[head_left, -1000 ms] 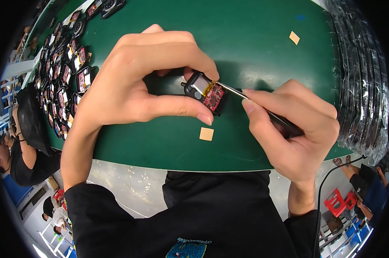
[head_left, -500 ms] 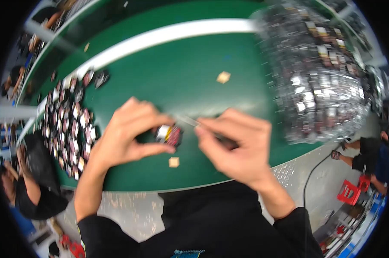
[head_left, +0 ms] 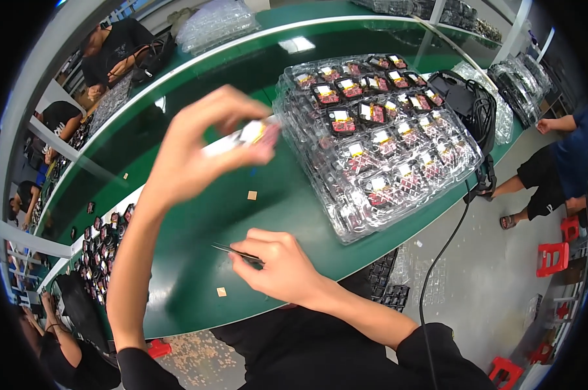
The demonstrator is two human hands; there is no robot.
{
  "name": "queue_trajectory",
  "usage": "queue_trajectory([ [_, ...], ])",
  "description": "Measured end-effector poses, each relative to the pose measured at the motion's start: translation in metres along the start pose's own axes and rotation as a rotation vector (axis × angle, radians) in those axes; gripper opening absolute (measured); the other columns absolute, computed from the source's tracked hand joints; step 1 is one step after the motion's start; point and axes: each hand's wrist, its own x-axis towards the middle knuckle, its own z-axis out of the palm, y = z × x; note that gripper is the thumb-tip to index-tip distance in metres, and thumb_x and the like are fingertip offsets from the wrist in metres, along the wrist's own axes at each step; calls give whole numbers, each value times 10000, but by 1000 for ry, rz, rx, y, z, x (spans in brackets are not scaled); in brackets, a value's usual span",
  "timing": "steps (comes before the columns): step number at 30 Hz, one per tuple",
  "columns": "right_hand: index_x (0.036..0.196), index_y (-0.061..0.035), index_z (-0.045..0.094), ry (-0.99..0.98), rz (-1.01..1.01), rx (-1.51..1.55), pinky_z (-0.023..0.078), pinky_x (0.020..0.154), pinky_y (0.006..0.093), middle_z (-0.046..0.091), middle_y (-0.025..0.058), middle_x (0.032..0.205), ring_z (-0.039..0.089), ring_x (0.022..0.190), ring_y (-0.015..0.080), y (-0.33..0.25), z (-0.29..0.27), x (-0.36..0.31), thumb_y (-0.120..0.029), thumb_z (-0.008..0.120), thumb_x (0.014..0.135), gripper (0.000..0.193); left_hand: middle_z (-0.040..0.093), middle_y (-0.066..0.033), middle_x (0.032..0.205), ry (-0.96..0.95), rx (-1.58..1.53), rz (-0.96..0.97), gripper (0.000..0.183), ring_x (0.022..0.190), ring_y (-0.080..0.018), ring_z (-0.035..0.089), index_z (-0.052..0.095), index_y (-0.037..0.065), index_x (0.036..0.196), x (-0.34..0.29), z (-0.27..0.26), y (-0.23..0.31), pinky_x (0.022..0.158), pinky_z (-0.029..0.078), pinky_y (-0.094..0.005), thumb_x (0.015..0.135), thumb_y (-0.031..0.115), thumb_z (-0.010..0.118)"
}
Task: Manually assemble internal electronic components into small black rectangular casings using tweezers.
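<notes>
My left hand (head_left: 203, 149) is raised over the green table, its thumb and fingers closed on a small electronic module (head_left: 260, 135) with a white, yellow and pinkish-red face, blurred by motion. To its right stand stacked clear plastic trays (head_left: 333, 211), whose pockets hold several similar black-framed modules (head_left: 341, 121). Lower down, my right hand (head_left: 274, 263) grips metal tweezers (head_left: 232, 251), tips pointing left above the table. The tweezer tips appear to hold nothing. Two small tan squares lie on the table, one square (head_left: 252, 195) beyond the right hand and another square (head_left: 221, 292) nearer me.
A pile of modules (head_left: 102, 250) lies at the left by a black bag (head_left: 79, 305). A black cable bundle (head_left: 476, 110) rests beside the trays, with a cord hanging past the table edge. Co-workers sit at the far left; a person (head_left: 554, 169) stands at right near red stools (head_left: 552, 259).
My left hand has moved up and toward the trays with the module. The right hand with the tweezers has moved left and lower. My view has swung right, showing more of the trays.
</notes>
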Motion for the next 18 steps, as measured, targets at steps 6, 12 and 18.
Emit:
queue_trajectory([
  [6, 1048, 41, 827, -29, -35, -35, 531, 582, 397, 711, 135, 809, 701, 629, 272, -2, 1, 3, -68, 801, 931, 161, 667, -40, 1050, -78, 70, 103, 493, 917, -177, 600, 811, 51, 1269, 149, 48, -30, 820, 492, -325, 923, 390, 900],
  [12, 1028, 36, 830, -17, -15, -7, 534, 587, 382, 717, 131, 806, 696, 628, 260, -2, 9, 3, -79, 812, 934, 150, 728, -155, 1459, -198, 140, 94, 552, 1391, -299, 658, 680, 84, 1508, 182, 74, -63, 1176, 494, -439, 1028, 337, 788],
  [18, 982, 8, 826, -26, 7, -37, 558, 617, 416, 712, 127, 798, 710, 651, 315, -5, 1, 3, -109, 796, 931, 131, 745, -122, 1424, 18, 122, 45, 345, 1322, -283, 685, 716, 58, 1402, 124, 22, -71, 1129, 525, -431, 1107, 228, 662],
])
